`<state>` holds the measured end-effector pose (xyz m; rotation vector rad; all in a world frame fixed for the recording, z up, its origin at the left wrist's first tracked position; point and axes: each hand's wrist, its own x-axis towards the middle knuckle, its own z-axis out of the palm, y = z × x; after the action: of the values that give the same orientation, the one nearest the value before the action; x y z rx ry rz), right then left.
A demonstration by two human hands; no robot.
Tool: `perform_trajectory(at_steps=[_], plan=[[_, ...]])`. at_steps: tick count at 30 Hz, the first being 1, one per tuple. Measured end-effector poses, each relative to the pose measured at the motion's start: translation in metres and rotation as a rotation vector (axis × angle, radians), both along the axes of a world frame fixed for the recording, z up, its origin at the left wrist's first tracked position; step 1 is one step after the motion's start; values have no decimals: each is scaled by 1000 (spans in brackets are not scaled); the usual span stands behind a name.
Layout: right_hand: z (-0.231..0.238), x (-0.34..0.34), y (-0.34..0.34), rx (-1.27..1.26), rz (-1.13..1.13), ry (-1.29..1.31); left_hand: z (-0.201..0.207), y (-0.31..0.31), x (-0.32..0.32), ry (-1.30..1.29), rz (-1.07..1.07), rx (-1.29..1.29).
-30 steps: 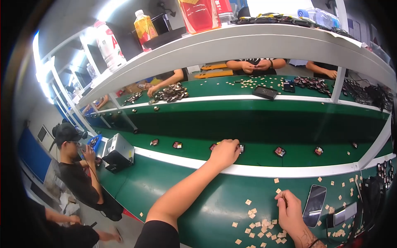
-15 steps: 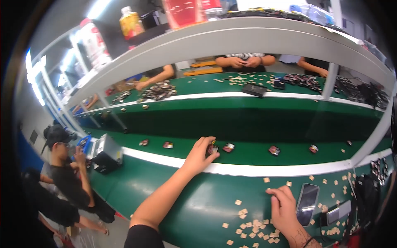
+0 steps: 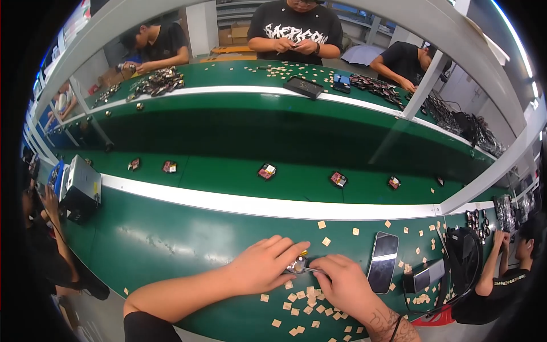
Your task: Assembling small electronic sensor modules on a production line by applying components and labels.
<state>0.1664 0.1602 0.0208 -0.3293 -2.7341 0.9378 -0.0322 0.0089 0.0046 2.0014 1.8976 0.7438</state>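
Left hand (image 3: 263, 267): moved from green lane (image 3: 222, 171) to near worktable (image 3: 176, 228), with small electronic module (image 3: 297, 265). Right hand (image 3: 343, 280): now meeting left at module, thin metal tool (image 3: 311, 269) visible.

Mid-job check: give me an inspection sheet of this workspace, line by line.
Surface: green bench, edged by a white rail.
Job's things: small electronic module and thin metal tool, meeting at the tool's tip.
Clutter: loose beige squares; smartphone right of the hands.
Hands: left hand grips the module; right hand pinches the tool.
Cables: black cable loops at the bench's right.
Surroundings: red-and-black modules beyond the rail; co-workers opposite and at both sides.
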Motion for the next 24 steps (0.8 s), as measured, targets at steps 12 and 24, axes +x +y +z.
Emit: perform_trajectory(at_steps=[12, 24], plan=[[-3, -5, -10, 41, -28, -117, -9, -3, 4, -135, -57, 74], [8, 4, -10, 205, 18, -75, -6, -6, 9, -95, -28, 72]])
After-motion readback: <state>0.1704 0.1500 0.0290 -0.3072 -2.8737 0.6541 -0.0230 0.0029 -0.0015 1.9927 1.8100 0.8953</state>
